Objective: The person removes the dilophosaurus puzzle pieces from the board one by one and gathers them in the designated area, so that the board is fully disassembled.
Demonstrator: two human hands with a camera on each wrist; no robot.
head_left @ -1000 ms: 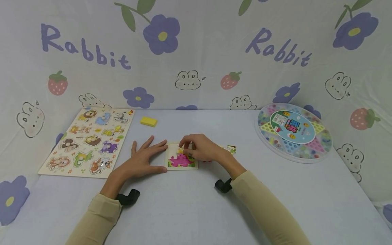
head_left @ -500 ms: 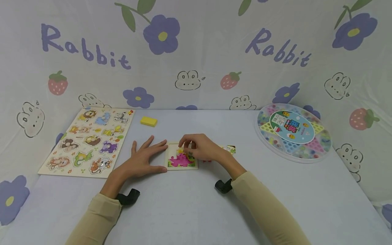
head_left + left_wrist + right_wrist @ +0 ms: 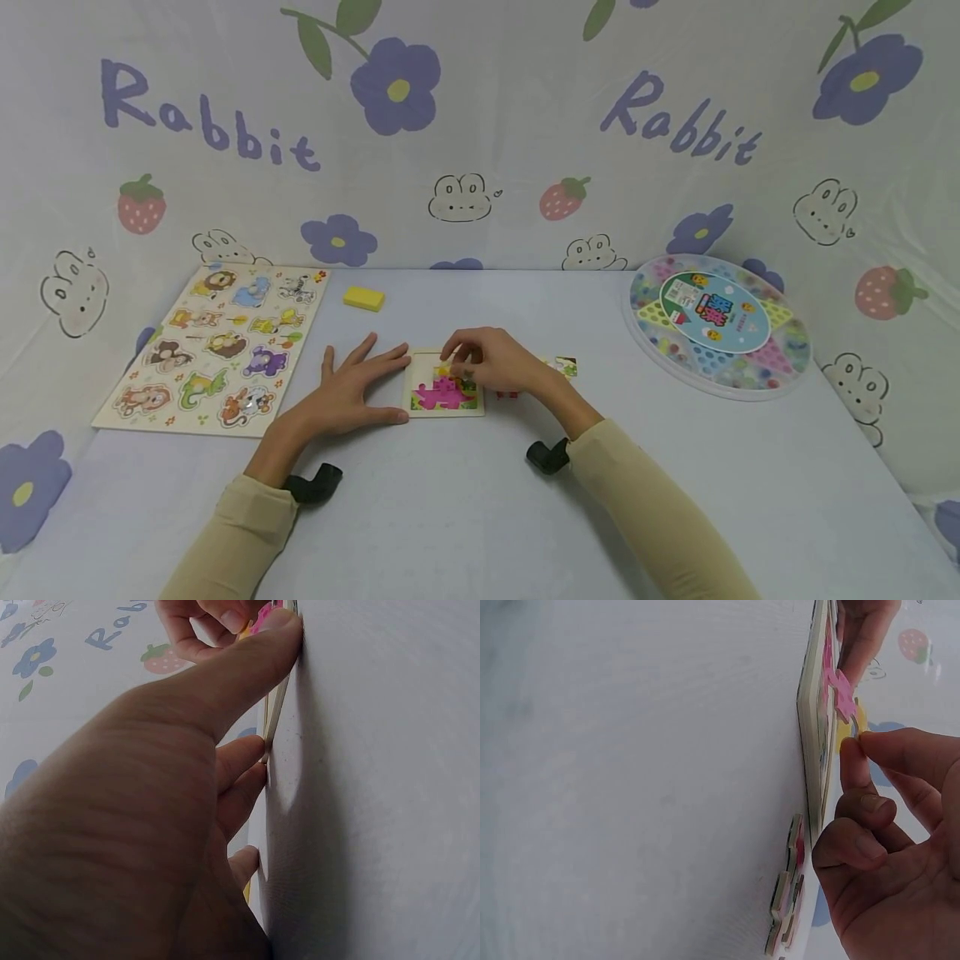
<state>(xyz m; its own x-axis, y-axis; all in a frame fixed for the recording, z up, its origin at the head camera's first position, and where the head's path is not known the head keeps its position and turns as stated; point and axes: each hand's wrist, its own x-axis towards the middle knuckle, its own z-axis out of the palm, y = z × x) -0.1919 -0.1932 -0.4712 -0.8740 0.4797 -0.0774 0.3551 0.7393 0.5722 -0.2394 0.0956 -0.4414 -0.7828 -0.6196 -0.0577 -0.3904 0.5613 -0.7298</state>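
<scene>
A small framed puzzle with pink pieces lies at mid-table. The left hand has its fingers spread, with thumb and fingertips touching the frame's left edge; the left wrist view shows this thumb against the rim. Over the puzzle's upper right, the right hand pinches a small piece between thumb and index finger. In the right wrist view, the pinched yellow-and-pink piece is tilted up from the frame, its other fingers curled. Loose pieces lie right of the frame, partly hidden by the right wrist.
An animal puzzle board lies at the left. A yellow block sits behind the left hand. At the back right is a round, flat case of colourful beads. A printed cloth hangs behind the table.
The right hand has shifted very slightly over the puzzle, still pinching at its upper part. The left hand stays at the frame's left edge.
</scene>
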